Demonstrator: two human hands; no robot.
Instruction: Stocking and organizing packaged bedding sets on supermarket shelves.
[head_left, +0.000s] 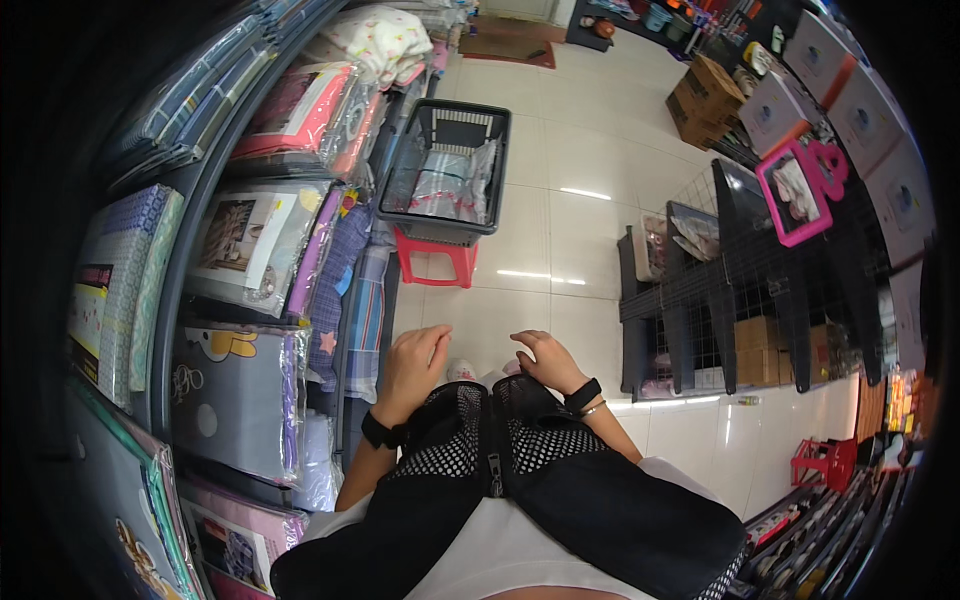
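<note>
Both hands hover in front of my body with nothing in them. My left hand (411, 369) has its fingers loosely bent, thumb near the index finger, beside the shelves of bedding. My right hand (550, 361) is apart from it, fingers curved and spread from the thumb. Beyond them a dark plastic basket (497, 195) rests on a red plastic stool (437, 262). Inside it lie clear-wrapped packages (442, 184). To the left, packaged bedding sets (240, 240) in clear plastic fill the shelf, near a plaid fabric item (367, 315).
At the right stands a black wire-grid rack (675, 292) with a pink-framed mirror (784, 238) above it. A cardboard box (701, 97) and white-and-orange boxes (772, 112) are farther back. A second red stool (823, 461) stands at the lower right.
</note>
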